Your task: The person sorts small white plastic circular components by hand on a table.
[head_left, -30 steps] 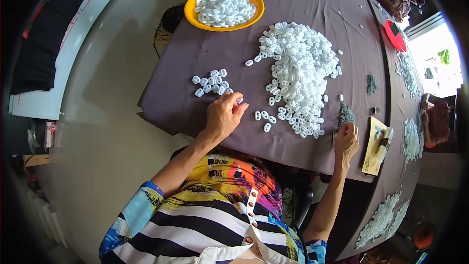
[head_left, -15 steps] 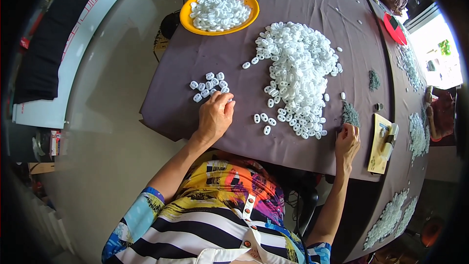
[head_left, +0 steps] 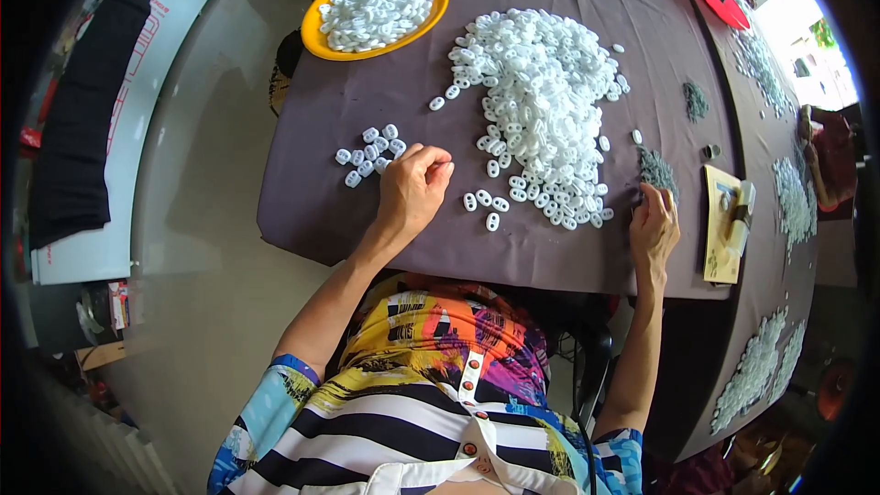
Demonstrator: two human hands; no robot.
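My left hand (head_left: pixel 414 191) is raised just right of a small cluster of white oval plastic pieces (head_left: pixel 370 152), each with two dark holes. Its fingers are curled with thumb and forefinger pressed together; what they hold, if anything, is hidden. My right hand (head_left: pixel 654 231) is at the near edge of a heap of tiny grey-green pieces (head_left: pixel 656 170), fingertips drawn together in a pinch. Anything inside that pinch is too small to make out. Between my hands lies a large pile of the same white pieces (head_left: pixel 550 101), with several loose ones at its near left.
A yellow oval plate (head_left: pixel 313 38) of white pieces stands far left. Another grey-green heap (head_left: pixel 696 102), a small dark ring (head_left: pixel 711 152) and a yellow pad (head_left: pixel 721 257) with a clear tube-like item lie right. A second table beyond holds more heaps and a red tray (head_left: pixel 724 5).
My left hand has drawn away from the small white cluster, toward the right. My right hand stays by the grey-green heap. The whole view has shifted slightly.
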